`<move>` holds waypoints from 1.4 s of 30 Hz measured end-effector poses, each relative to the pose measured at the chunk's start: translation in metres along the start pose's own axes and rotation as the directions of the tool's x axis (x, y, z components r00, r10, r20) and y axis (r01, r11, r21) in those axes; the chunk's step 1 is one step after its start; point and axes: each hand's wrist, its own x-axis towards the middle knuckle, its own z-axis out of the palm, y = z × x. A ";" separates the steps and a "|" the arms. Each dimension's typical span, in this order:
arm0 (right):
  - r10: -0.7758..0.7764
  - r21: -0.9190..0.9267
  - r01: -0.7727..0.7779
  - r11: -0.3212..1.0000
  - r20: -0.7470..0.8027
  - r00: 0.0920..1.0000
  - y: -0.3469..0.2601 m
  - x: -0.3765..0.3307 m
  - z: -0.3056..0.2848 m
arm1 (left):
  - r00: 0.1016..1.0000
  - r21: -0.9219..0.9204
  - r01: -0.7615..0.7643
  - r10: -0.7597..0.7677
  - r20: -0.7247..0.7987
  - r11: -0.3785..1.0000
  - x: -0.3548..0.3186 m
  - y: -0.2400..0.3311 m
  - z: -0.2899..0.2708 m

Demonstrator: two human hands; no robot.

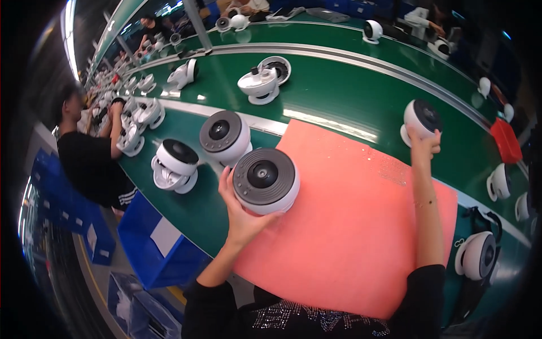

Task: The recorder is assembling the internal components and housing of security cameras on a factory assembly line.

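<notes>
My left hand (244,219) is wrapped round a round white device (266,178) with a dark grey ringed face and a black dome at its centre. It is held over the left side of an orange-pink mat (339,237). Far to the right, my right arm stretches over the mat to the green belt. There my right hand (423,144) grips the lower part of another white device (424,116), whose dark face is tilted up to the right. Its fingertips are partly hidden behind it. Just beyond my left hand stands a similar grey-faced device (224,134).
An opened white device (176,165) stands left, and opened white housings (259,85) sit on the belt (333,85). Another device (477,255) stands at right, with a red bin (505,141) beyond. A co-worker (84,147) works at left, near a blue crate (149,240).
</notes>
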 end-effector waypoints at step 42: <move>-0.274 0.278 0.014 0.960 0.952 -0.137 -0.128 -0.150 0.003 | 0.998 -0.033 0.039 -0.037 0.057 0.999 -0.015 0.062 0.015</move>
